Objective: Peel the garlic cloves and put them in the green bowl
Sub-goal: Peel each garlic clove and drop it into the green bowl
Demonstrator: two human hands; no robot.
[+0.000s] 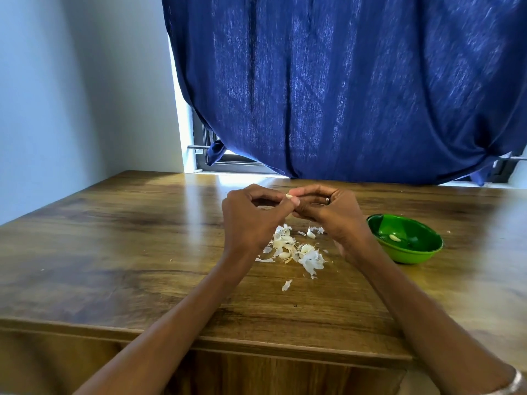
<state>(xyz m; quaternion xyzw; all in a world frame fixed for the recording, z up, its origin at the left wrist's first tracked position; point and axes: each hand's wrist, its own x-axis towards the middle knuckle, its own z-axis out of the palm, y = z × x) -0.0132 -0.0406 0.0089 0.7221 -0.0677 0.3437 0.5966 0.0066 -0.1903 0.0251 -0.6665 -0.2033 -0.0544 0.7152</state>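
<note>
With one peeled clove (pixel 394 238) in the green bowl (pixel 410 253), both hands (pixel 293 208) pinch another clove (pixel 289 196), several left on the counter (pixel 114 252).

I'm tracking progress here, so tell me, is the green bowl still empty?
No, the green bowl already holds at least one peeled garlic clove lying on its bottom.
</note>
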